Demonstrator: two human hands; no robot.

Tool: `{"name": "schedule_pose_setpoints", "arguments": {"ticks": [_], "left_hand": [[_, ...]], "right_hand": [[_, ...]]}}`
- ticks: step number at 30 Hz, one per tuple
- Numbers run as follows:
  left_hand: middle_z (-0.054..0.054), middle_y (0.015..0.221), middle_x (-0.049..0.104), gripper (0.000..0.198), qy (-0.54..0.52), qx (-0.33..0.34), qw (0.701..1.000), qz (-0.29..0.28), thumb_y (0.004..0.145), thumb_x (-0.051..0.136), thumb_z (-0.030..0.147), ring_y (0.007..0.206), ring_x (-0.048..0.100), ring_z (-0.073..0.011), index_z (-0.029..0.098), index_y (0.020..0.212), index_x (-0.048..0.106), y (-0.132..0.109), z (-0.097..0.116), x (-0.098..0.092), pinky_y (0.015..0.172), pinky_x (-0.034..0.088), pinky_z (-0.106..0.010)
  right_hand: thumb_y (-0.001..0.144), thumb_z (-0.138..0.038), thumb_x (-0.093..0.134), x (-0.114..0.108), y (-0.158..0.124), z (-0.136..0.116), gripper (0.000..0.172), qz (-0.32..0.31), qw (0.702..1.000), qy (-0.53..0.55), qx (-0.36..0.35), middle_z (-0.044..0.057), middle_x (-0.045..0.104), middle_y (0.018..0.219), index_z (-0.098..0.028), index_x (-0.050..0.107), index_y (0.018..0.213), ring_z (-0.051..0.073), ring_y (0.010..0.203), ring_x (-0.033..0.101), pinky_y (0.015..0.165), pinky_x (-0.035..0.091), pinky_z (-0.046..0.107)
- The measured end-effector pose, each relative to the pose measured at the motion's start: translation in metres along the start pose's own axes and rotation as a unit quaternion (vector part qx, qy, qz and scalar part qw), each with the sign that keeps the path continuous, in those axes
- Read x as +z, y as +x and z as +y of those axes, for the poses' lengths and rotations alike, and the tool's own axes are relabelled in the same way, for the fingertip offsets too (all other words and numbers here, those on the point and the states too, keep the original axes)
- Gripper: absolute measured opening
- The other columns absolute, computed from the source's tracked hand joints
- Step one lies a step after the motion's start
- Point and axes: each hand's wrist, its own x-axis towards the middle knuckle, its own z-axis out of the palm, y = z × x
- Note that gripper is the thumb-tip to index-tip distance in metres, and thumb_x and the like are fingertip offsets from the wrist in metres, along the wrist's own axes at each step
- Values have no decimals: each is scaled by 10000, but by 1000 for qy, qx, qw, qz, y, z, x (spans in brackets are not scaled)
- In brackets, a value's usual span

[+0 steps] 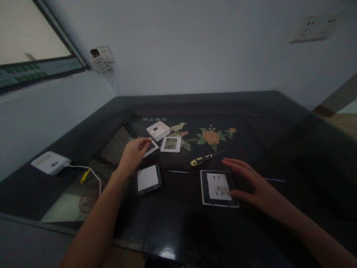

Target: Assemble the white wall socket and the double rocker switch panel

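Note:
My left hand (135, 152) is closed, its fingertips pinched at the edge of a white socket cover frame (151, 149) that it partly hides. Fingers apart, my right hand (248, 182) holds nothing. Its thumb is at the right side of a wall socket (219, 188) with a white slotted face and dark surround, lying face up. Beyond that socket lies a screwdriver (202, 160) with a yellow and black handle. A second white frame (170, 144) lies beside a white mounting box (158, 130). Nearer me is a blank white panel (147, 178) in a dark surround.
A white device (50, 162) with a white cable (96, 176) and yellow tag (85, 176) sits on the left of the glossy dark table (178, 223). Loose sockets hang from the wall at the far left. Another double socket (318, 28) is fixed at upper right.

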Motion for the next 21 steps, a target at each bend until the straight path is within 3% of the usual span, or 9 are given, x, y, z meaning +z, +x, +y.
{"name": "schedule_pose_setpoints", "arguments": {"ticks": [3,6,9,13,15,21], "left_hand": [[-101,1048,737,230,-37,-5,999,-3,879,525,268,895,697,-254,189,1032,677,-1,-2,1,855,537,-410],[-121,1085,728,267,-96,-8,995,-23,898,479,242,989,688,-256,160,1074,663,0,0,6,917,522,-430],[-119,1163,709,300,-176,-6,982,-64,919,436,214,1085,670,-225,150,1139,630,0,6,17,930,537,-383],[-97,1359,600,361,-258,-15,961,-94,914,455,157,1238,583,-198,205,1259,551,-1,12,30,1020,493,-378],[-118,1409,551,396,-284,-33,954,-94,915,445,133,1270,557,-205,204,1298,514,-1,13,34,1036,481,-396],[-134,1445,509,468,-347,-66,930,-99,880,423,63,1295,530,-219,204,1321,483,5,10,43,1056,458,-420]], "right_hand": [[883,-409,595,-4,23,-13,475,24,998,-39,-44,74,555,1373,-328,502,1342,304,1280,524,1057,443,555],[886,-386,591,0,67,-32,471,1,990,-96,-104,75,595,1334,-283,512,1339,287,1258,541,1055,450,523],[880,-345,607,20,124,-40,492,-43,978,-147,-139,84,581,1342,-262,504,1353,284,1265,529,1062,433,523],[766,-325,744,59,189,-27,645,-68,973,-164,-146,105,541,1364,-256,502,1360,312,1281,502,1054,435,526],[726,-362,785,74,207,-16,698,-73,972,-171,-143,139,513,1382,-210,510,1349,335,1279,491,1037,444,527],[929,-339,584,92,217,-1,368,-67,968,-180,-161,99,571,1292,-182,549,1261,247,1093,601,897,516,480]]}}
